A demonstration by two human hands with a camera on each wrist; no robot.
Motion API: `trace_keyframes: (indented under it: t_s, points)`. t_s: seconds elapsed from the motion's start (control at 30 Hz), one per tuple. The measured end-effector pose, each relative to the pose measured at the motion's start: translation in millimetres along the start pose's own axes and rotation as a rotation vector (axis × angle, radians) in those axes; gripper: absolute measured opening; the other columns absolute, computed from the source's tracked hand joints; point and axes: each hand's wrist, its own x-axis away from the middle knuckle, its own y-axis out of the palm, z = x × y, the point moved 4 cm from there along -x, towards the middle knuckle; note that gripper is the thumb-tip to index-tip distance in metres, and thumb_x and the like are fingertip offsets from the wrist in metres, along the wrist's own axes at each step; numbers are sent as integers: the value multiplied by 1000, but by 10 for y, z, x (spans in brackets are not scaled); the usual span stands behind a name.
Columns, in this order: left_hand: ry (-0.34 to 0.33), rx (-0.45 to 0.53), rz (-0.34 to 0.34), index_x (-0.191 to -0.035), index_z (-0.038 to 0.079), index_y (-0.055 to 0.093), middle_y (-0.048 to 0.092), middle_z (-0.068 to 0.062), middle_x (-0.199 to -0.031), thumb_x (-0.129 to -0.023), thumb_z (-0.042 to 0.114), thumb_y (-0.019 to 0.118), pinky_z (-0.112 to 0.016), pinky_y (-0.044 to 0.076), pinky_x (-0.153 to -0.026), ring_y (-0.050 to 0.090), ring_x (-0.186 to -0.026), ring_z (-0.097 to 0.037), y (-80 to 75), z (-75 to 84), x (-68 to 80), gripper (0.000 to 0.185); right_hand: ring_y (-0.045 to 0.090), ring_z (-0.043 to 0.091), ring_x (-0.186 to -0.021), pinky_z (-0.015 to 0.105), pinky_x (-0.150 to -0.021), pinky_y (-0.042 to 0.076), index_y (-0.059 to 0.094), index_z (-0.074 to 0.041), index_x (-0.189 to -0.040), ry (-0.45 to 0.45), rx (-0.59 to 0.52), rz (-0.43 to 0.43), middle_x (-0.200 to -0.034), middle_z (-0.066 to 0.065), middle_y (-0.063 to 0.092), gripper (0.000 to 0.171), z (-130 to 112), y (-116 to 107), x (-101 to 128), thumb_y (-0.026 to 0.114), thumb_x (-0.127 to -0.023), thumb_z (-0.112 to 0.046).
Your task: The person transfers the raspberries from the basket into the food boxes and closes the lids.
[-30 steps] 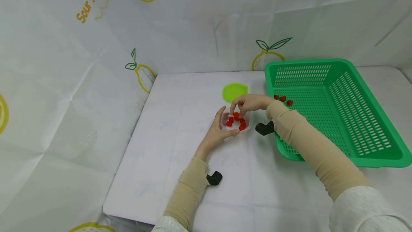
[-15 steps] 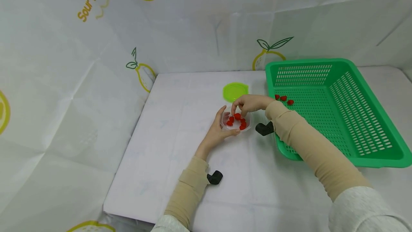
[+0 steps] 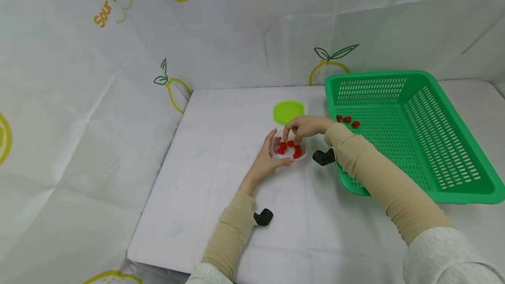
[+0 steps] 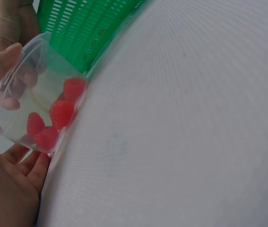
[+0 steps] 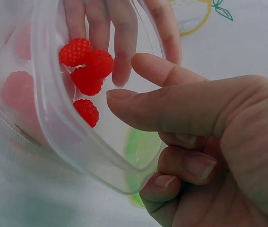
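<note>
Raspberries (image 3: pixel 291 147) sat in a clear plastic container (image 3: pixel 288 152) at the middle of the head view, and the left hand (image 3: pixel 266 161) cupped that container from the lower left, fingers curled round its wall. In the left wrist view the container (image 4: pixel 34 99) leaned against the palm (image 4: pixel 6 189), red berries (image 4: pixel 60 113) showing through it. The right hand (image 3: pixel 305 127) hovered just above the container's upper right rim; in the right wrist view its thumb and forefinger (image 5: pixel 171 104) were drawn close together over the berries (image 5: pixel 86 71), pinching nothing, the other fingers curled in. A green basket (image 3: pixel 434 187) lay to the right, three berries (image 3: pixel 347 120) in its upper left corner. A green lid (image 3: pixel 288 111) lay just above the hands.
</note>
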Motion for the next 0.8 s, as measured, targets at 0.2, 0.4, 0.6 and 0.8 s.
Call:
trace_keyframes:
  t_s: [0.2, 0.4, 0.6, 0.8]
  points:
    - [2, 4, 0, -142, 48, 14, 33, 8, -148, -73, 35, 78, -44, 31, -111, 32, -136, -13, 3, 10, 5, 94, 35, 15, -61, 22, -53, 29, 65, -7, -104, -2, -2, -1, -69, 1, 39, 32, 2, 6, -3, 55, -76, 5]
    - [-1, 3, 0, -145, 41, 14, 33, 10, -148, -74, 36, 77, -46, 31, -111, 30, -137, -12, 10, 0, 3, 95, 36, 15, -64, 22, -54, 30, 65, -8, -104, 14, 11, 3, -71, 1, 39, 30, -10, 4, 7, 57, -77, 3]
    - [-2, 9, -1, -141, 49, 14, 32, 10, -149, -74, 35, 77, -46, 30, -111, 30, -137, -13, 9, 11, 7, 94, 36, 15, -65, 23, -56, 30, 65, -9, -105, 8, 6, -7, -67, -1, 37, 29, 2, -3, -5, 59, -78, 0]
    - [-3, 6, -3, -141, 48, 13, 32, 10, -148, -73, 37, 77, -47, 29, -112, 30, -138, -14, 9, 2, 9, 94, 37, 16, -66, 23, -57, 32, 64, -8, -106, 4, 0, -25, -67, 0, 40, 26, -7, -8, 11, 60, -81, -2]
